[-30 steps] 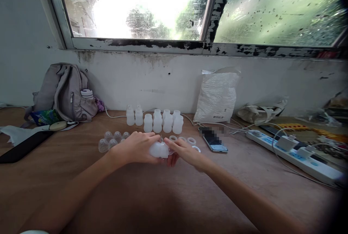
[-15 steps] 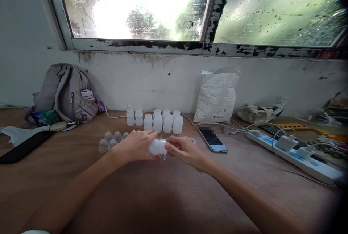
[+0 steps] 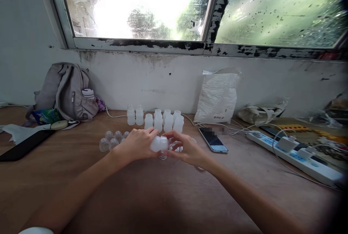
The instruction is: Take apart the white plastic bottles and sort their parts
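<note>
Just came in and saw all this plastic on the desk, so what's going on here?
A person holds a small white bottle sideways in the left hand, while the right hand works at its mouth end. Behind the hands stand more white bottles in a group. Clear dome caps lie to the left. A phone lies to the right, on the brown table.

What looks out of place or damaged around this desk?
The window frame has black, peeling patches, and the wall below is stained and pitted. On the desk nothing is spilled: the bottles stand upright, and the left hand holds one bottle sideways.
</note>
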Tool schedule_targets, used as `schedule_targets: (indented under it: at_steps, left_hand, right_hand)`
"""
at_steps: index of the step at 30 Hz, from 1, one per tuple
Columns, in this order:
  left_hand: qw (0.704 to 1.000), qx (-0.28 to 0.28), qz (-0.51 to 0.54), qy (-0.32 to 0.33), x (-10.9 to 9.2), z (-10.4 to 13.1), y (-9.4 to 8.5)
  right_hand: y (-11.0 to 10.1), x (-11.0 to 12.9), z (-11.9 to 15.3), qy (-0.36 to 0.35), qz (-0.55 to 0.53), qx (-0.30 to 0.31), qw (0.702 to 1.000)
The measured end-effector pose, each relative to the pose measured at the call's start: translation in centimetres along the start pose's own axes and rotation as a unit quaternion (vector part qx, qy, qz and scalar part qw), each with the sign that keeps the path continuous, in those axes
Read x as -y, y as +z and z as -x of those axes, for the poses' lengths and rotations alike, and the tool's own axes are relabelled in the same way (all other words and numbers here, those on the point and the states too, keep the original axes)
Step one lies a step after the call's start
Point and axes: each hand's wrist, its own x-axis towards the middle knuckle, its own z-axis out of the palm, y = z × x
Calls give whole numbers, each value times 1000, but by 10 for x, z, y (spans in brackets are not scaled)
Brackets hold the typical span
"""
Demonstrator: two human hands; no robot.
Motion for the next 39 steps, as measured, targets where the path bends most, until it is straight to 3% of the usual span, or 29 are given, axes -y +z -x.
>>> schedule_targets:
  at_steps: [7,11,18,21,25,29,32,35,37,39]
  left_hand:
    - [998,-14,-58,9,-3,2,1]
    - [996,-34,-78,13,-7,1,3]
    - [994,-28,-109,17,-3,0,3]
    - [993,-28,-108,24,-4,0,3]
    - [996,-45,-71,23,-4,-3,11]
    - [995,-61,73,-24,0,-10,22]
    - [948,-46,310,-45,-2,-13,26]
    - [827,59,559,-16,-11,-11,26]
    - [753,138,643,-10,-19,-7,26]
    - [718,195,668,0,-27,-3,27]
  right_hand:
    - [12,-3,-1,85,-148,-10,985]
    - [7,-3,-2,125,-132,6,983]
    - [1,1,0,28,-78,-6,997]
    - [5,-2,-2,41,-113,-24,993]
    - [8,-6,-6,114,-214,-44,969]
    - [3,-6,-8,119,-184,-50,975]
    - [-3,-5,-6,41,-163,-28,985]
    - [-5,-1,-3,-33,-178,9,984]
    - [-4,3,0,-47,-187,42,980]
    - [0,8,3,-64,-199,81,975]
